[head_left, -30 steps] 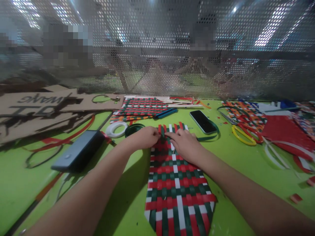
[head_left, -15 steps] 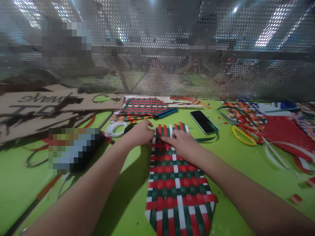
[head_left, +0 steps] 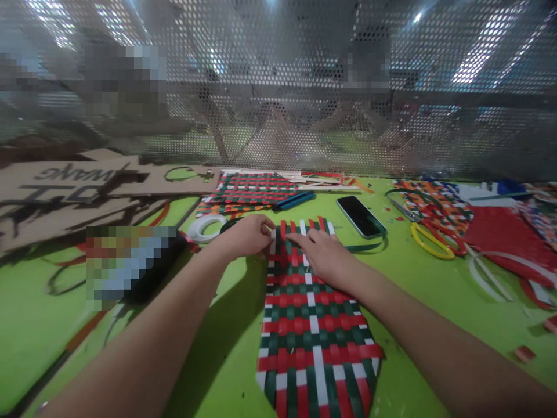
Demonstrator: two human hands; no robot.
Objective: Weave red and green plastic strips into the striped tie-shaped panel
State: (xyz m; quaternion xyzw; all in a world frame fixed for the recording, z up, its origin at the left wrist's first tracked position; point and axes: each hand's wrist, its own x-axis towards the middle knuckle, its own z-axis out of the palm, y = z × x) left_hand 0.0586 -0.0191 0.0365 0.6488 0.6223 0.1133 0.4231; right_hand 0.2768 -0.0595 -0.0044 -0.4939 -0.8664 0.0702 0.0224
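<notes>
A woven mat (head_left: 313, 324) of red, green and white flat strips lies lengthwise in front of me, with loose strip ends at its far edge. My left hand (head_left: 253, 235) is at its far left corner, fingers curled and closed on the mat's edge; the fingertips are partly hidden. On the upper right part of the mat rests my right hand (head_left: 322, 255), its index finger stretched left across the weave and the other fingers loosely bent. Just left of my left hand is a white tape roll (head_left: 206, 229).
A phone (head_left: 360, 217) lies beyond my right hand, with yellow-and-red-handled scissors (head_left: 433, 239) farther right. Blue pens (head_left: 295, 200) lie before another woven piece (head_left: 256, 187). Cut cardboard (head_left: 56, 180) and a dark case (head_left: 161, 267) are left. A perforated metal panel (head_left: 278, 128) stands behind.
My right index finger has moved slightly away from me, up the mat. My left hand has shifted a little, its fingers still at the corner. The mat stays in place.
</notes>
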